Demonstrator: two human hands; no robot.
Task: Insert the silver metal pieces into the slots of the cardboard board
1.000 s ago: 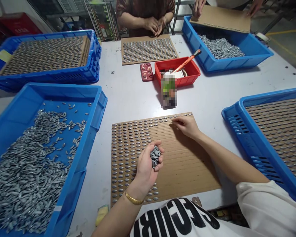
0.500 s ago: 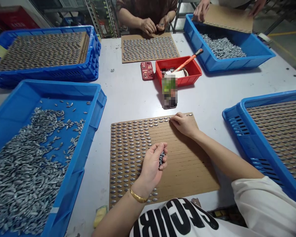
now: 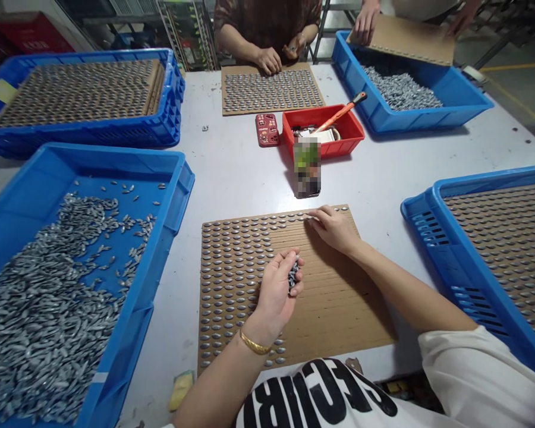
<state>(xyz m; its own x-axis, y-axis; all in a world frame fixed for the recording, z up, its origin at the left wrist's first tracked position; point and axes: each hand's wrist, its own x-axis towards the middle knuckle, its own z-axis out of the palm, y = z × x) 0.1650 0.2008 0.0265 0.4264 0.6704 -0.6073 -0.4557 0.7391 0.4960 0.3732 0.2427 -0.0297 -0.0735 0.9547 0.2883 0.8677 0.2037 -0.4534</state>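
My left hand (image 3: 276, 291) is curled over the middle of a slotted cardboard board (image 3: 334, 303), with a small bunch of grey seed-shaped metal pieces (image 3: 293, 276) pinched against its fingers. My right hand (image 3: 334, 229) lies on the board's far edge, its fingertips touching the end of a row of pieces. Rows of these pieces (image 3: 236, 279) fill the board's left part, and the slots on the right stand bare. To my left, a blue crate (image 3: 178, 190) holds a loose heap of pieces (image 3: 40, 321).
Filled boards lie in blue crates at back left (image 3: 169, 77) and right (image 3: 432, 205). A co-worker's hands rest on another board (image 3: 271, 92). Another person holds a board over a blue crate (image 3: 468, 101). Between them stand a red tray (image 3: 323, 142) and a blurred object (image 3: 307, 166).
My left hand has closed from a cupped palm around the pieces and risen toward the board's middle, leaving fewer pieces showing. My right hand has shifted slightly along the far edge.
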